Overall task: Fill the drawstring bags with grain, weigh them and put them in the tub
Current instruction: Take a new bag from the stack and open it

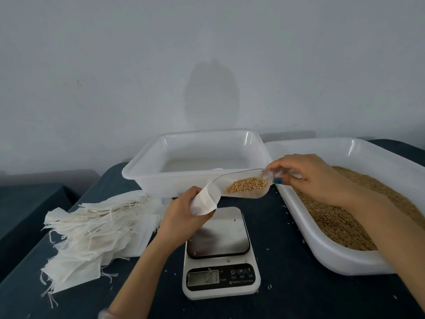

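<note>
My left hand (181,215) grips a small white drawstring bag (203,202) above the digital scale (219,254). My right hand (305,176) pinches the handle of a clear plastic scoop (241,185) that holds a small heap of brown grain. The scoop's tip sits inside the bag's open mouth. Behind the scoop stands a white tub (161,178); a bit of white shows at its near wall. A larger white tray of grain (340,256) lies to the right, under my right forearm. The scale's steel plate bears nothing but a few stray kernels.
A loose pile of flat drawstring bags (92,231) lies at the left on the dark tablecloth (287,272). Spilled kernels dot the cloth around the scale. A pale wall rises right behind the tub, and the table's left edge drops beside the bag pile.
</note>
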The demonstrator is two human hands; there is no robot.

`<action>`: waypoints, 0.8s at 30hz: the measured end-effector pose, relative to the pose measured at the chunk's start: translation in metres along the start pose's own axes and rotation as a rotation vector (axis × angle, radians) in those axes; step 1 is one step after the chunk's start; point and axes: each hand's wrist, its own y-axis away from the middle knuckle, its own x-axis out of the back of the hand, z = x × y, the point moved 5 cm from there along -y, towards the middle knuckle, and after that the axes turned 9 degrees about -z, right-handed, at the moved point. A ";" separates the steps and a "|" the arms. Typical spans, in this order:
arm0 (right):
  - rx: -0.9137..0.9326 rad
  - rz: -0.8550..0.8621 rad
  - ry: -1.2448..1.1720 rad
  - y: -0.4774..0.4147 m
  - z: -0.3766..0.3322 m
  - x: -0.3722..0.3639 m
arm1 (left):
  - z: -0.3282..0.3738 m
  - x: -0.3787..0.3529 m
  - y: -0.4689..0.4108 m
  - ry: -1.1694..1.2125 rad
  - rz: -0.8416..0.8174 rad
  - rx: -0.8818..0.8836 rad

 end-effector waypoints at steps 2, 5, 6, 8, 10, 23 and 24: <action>0.010 -0.002 0.066 0.000 -0.001 0.000 | 0.001 0.001 0.000 -0.009 0.005 -0.005; 0.035 0.017 0.174 -0.002 -0.007 0.002 | 0.002 0.000 0.002 -0.071 -0.012 -0.018; 0.048 0.031 0.212 -0.002 -0.010 0.003 | 0.002 -0.001 0.003 -0.115 -0.019 -0.022; 0.083 0.064 0.285 -0.002 -0.018 0.008 | 0.004 -0.003 0.004 -0.193 -0.026 -0.025; 0.117 0.088 0.365 -0.002 -0.027 0.011 | 0.006 -0.006 0.004 -0.211 -0.028 -0.032; 0.253 0.176 0.566 -0.015 -0.060 0.022 | 0.016 -0.015 0.006 -0.053 -0.101 -0.089; 0.259 0.186 0.580 -0.016 -0.062 0.023 | 0.016 -0.015 0.006 -0.039 -0.106 -0.090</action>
